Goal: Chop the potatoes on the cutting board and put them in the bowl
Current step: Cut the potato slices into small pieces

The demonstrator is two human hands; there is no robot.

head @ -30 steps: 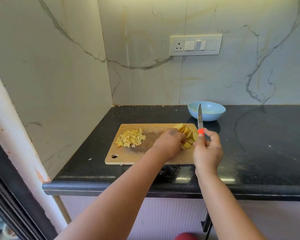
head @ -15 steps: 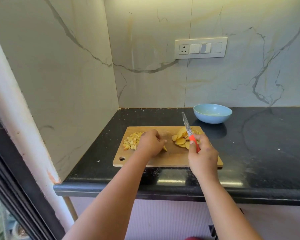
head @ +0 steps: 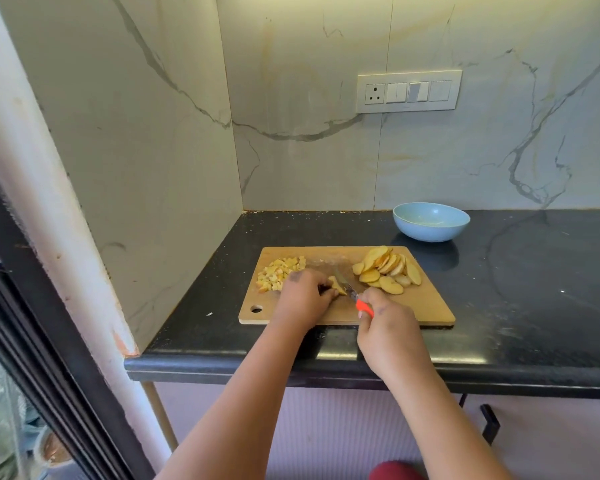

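One bowl (head: 431,221), pale blue, stands on the black bench (head: 520,271) just behind the right rear corner of the board (head: 426,306); its visible interior holds no potato. Board contents, three groups. Left rear: a heap of small pale-yellow cubes (head: 279,273). Right rear: a fan of overlapping round slices (head: 388,268), yellow flesh with tan skin at the edges. Centre front: one slice piece (head: 336,285), flat on the wood.

Left hand (head: 303,299): fingers curled, pinning that piece at its left side. Right hand (head: 388,327): fingers wrapped round the orange handle of the knife (head: 355,299), blade pointing left and away, against the right side of the piece. Whether the edge has entered the piece cannot be told.

A switch plate (head: 408,91) is fixed to the marble wall above the bowl.
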